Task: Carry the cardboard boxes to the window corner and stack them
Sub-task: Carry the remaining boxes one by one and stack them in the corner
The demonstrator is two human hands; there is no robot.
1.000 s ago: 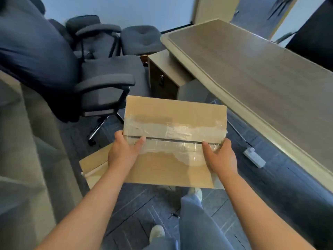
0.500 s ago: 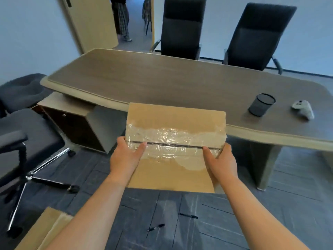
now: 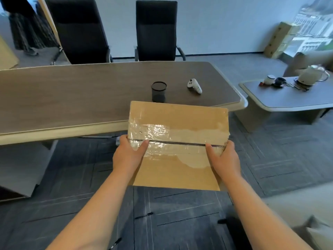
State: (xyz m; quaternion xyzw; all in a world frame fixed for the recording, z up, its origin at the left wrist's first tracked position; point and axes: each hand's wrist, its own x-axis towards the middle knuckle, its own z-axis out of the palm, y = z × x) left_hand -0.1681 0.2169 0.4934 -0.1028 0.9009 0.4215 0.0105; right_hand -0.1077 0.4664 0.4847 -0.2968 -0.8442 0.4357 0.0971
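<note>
I hold a flat brown cardboard box [image 3: 177, 121] in front of me at waist height, its top seam covered with shiny clear tape. My left hand [image 3: 128, 156] grips its left edge, thumb on top. My right hand [image 3: 225, 157] grips the right edge the same way. Far off at the upper right, a stack of cardboard boxes [image 3: 280, 40] stands in the corner beside the window [image 3: 313, 29].
A long dark desk [image 3: 72, 94] lies ahead with a black mesh pen cup [image 3: 159, 92] and a white controller [image 3: 194, 85] on it. Two black chairs [image 3: 155, 29] stand behind it. A low table [image 3: 292, 98] with a kettle is at the right. Pens lie on the grey carpet.
My view has swung to the right while I carry the box: the office chairs on the left are gone and the desk's right end, low table and window corner have appeared. My grip is unchanged.
</note>
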